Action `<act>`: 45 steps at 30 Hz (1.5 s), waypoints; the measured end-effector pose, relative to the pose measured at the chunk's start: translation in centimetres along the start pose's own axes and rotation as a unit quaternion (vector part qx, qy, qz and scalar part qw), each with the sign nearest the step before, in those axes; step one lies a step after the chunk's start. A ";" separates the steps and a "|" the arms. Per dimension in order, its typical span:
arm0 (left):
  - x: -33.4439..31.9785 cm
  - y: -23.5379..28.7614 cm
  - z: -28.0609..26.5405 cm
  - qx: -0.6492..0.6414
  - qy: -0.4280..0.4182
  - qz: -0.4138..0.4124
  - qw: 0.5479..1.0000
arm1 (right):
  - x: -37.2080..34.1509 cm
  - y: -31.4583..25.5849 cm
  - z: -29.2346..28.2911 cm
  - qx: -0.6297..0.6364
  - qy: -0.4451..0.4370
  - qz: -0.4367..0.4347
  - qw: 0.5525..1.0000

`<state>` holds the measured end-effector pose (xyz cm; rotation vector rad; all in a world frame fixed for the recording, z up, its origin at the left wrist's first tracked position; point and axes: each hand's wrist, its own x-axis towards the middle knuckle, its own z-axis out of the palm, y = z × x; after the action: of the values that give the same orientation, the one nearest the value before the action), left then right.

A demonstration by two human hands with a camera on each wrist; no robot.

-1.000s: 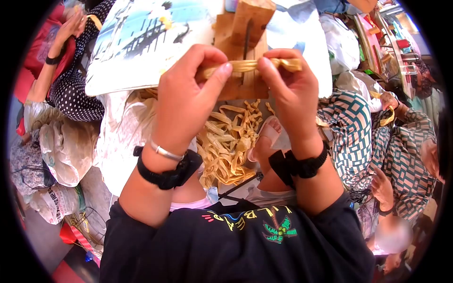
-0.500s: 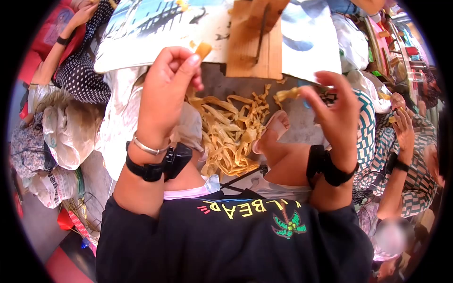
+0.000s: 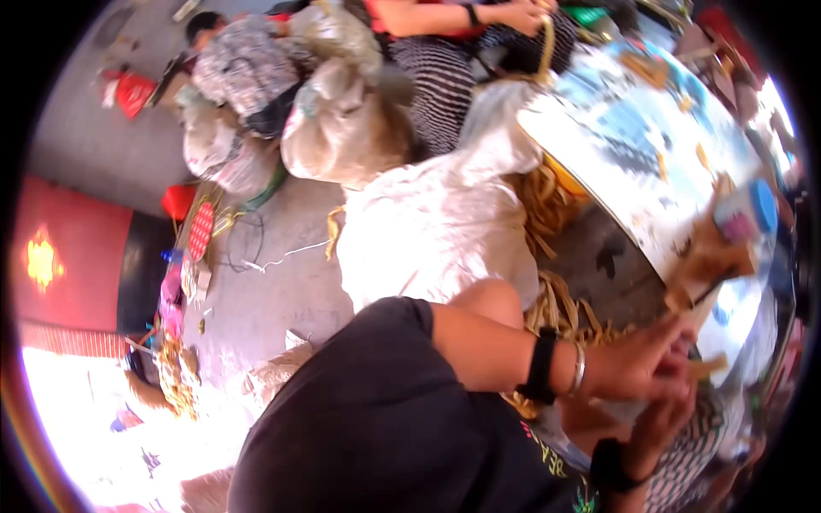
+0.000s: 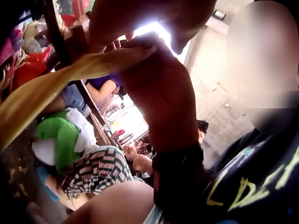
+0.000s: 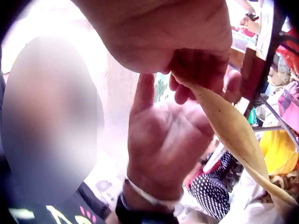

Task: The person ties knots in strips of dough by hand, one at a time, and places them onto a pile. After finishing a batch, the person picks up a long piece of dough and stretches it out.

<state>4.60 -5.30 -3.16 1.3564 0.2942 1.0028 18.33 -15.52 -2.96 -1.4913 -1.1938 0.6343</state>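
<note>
Both hands are close together at the lower right of the head view. My right hand (image 5: 187, 32) pinches the end of a long yellowish, hide-like strip (image 5: 233, 126) with curled fingers; the strip hangs away, slightly twisted. My left hand (image 5: 168, 140), wearing a bracelet, is right behind it with the palm showing and the thumb raised. Its fingertips are hidden behind the right hand. In the left wrist view, the strip (image 4: 51, 91) runs from between the two hands to the lower left.
A white table (image 3: 564, 141) carries a wooden block (image 3: 705, 269) and a blue-lidded container (image 3: 744, 209). More strips (image 3: 556, 303) lie on the floor under it, beside a large white sack (image 3: 428, 239). A seated person (image 3: 436, 17) works across from me; bags (image 3: 342, 128) stand nearby.
One second ago both hands held a rolled strip over the wooden block. They then parted, the left with a short roll. Now they meet around a long strip, and the head view has swung left.
</note>
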 end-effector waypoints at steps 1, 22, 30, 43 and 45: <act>-0.4 -0.5 0.2 0.002 -0.025 -0.008 1.000 | 0.3 -0.6 -0.8 0.050 0.015 0.036 0.998; 1.0 0.1 -6.2 0.217 -0.266 -0.519 0.783 | -6.3 -17.9 -17.9 0.159 0.347 -0.176 0.907; 5.1 22.7 -5.6 0.336 -0.182 -0.176 0.907 | -5.0 -15.5 -17.3 0.290 0.132 -0.138 0.938; -0.8 8.5 2.0 0.089 -0.356 -0.192 0.910 | -0.9 -12.6 -4.2 0.458 -0.074 0.126 0.877; -0.4 7.8 0.7 0.157 -0.371 -0.356 0.843 | -0.3 -10.9 -5.4 0.383 -0.092 0.146 0.908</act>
<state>1.56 -6.91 3.94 1.6380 0.3354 -0.2316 19.18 -18.78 8.77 -0.9387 -0.7087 1.2975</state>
